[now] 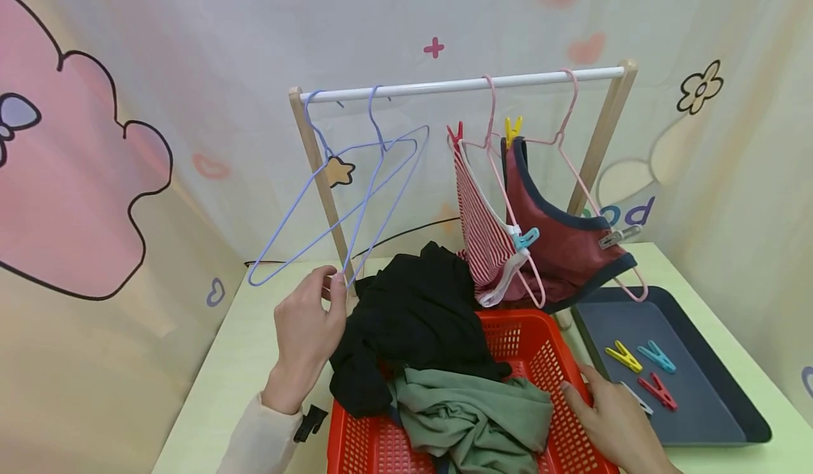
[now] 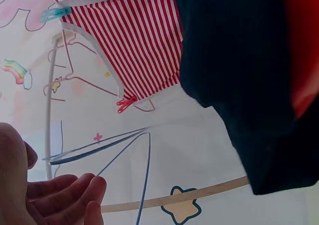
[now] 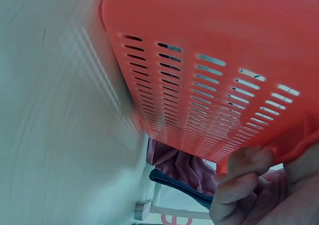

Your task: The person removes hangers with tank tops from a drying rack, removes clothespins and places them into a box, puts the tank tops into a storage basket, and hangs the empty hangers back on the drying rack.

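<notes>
My left hand [image 1: 311, 315] is beside the lower corner of a periwinkle-blue hanger [image 1: 370, 185]. In the left wrist view its thumb and loosely bent fingers [image 2: 65, 192] stand apart; contact with the hanger is unclear. A second blue hanger [image 1: 295, 206] hangs to the left on the same white rail [image 1: 432, 87]. My right hand [image 1: 612, 410] grips the right rim of a red perforated basket [image 1: 552, 361], fingers curled round the edge in the right wrist view. Black cloth [image 1: 419, 312] drapes over the basket's back left; crumpled green cloth [image 1: 476, 417] lies in front.
Red-striped underwear [image 1: 479, 220] and maroon underwear [image 1: 546, 227] hang clipped on pink hangers at the right. A dark grey tray [image 1: 705, 389] holds several clothespins, among them a yellow clothespin [image 1: 624, 356] and a red clothespin [image 1: 658, 391]. A wooden post [image 1: 324, 192] supports the rail's left end.
</notes>
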A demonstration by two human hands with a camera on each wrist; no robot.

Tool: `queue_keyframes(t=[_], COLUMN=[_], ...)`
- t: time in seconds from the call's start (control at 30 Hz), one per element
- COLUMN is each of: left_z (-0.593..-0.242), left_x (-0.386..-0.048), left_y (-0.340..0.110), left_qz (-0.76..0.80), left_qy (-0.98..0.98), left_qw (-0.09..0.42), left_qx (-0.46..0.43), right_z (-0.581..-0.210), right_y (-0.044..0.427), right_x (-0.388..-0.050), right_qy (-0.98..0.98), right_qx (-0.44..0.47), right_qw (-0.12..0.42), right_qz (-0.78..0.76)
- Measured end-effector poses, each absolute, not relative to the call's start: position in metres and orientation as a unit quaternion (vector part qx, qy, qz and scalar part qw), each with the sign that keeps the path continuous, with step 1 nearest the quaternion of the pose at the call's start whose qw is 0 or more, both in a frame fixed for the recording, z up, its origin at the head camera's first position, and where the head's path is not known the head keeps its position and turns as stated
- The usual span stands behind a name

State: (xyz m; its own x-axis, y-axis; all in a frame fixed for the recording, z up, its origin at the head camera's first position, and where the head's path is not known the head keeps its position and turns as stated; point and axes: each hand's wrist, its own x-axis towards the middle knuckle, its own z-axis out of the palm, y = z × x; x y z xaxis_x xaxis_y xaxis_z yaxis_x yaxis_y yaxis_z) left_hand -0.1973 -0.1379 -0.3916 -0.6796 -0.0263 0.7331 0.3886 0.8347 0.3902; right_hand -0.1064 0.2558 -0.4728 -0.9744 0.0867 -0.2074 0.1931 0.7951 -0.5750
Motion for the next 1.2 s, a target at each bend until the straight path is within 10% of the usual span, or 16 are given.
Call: queue_keyframes(t=[0.6,1.2], left_z=[-0.453,-0.472], left_x=[-0.156,-0.128], left_y=[-0.164,-0.170], left_qz=[-0.213,-0.335], left_qy=[-0.938,-0.941], left_qw=[0.257,-0.043], left_qx=[-0.091,0.035], right_z=[-0.471,-0.473], right_y=[0.256,0.255], right_x=[-0.106,-0.103], right_qy=[0.936,0.935], right_qx=[0.084,0.088], right_qw=[0.100,0.093], right_qz=[-0.326,-0.331])
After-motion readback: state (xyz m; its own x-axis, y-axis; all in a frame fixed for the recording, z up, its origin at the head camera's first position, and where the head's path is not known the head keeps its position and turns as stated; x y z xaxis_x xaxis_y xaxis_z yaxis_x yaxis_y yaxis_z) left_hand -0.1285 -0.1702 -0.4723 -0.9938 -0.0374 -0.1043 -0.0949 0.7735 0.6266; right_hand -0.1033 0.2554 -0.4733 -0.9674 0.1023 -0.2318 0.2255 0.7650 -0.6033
